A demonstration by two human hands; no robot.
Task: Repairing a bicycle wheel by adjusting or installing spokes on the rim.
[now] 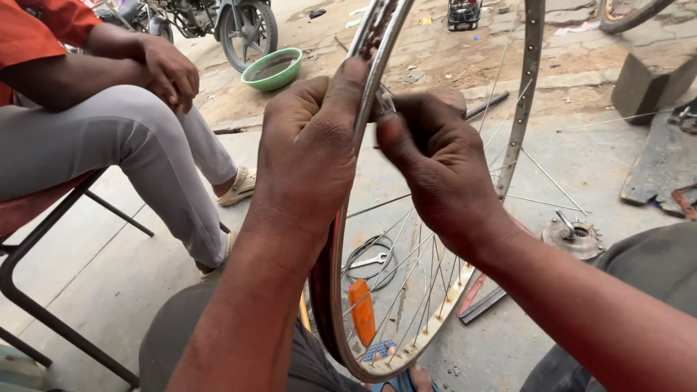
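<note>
I see a bicycle wheel rim [330, 290] standing nearly upright between my knees, running from 6 o'clock up past 12 o'clock at the top edge of the view. My left hand [308, 149] is wrapped in a fist around the rim at about 11 o'clock from the centre, thumb pressed against the metal edge. My right hand [435, 167] sits just beside it at about 1 o'clock, fingers pinched shut on a small metal tool [384, 101] that meets the rim where both hands come together. So the rim passes straight between my two hands, touching both.

Thin spokes [406, 283] fan down toward 5 o'clock, and an orange reflector [362, 311] is clipped among them near 6 o'clock. Through the wheel I see a spanner [368, 261] lying on the concrete floor [116, 276] inside a coil of wire. A gear hub [573, 236] lies on the floor at 3 o'clock, well apart from my hands.

At 9 to 10 o'clock another person sits on a chair [43, 239], grey trousers and orange shirt, their hand [170, 72] resting on a knee. A green bowl [272, 69] sits on the ground at 11 o'clock, near a motorcycle wheel [247, 33].
</note>
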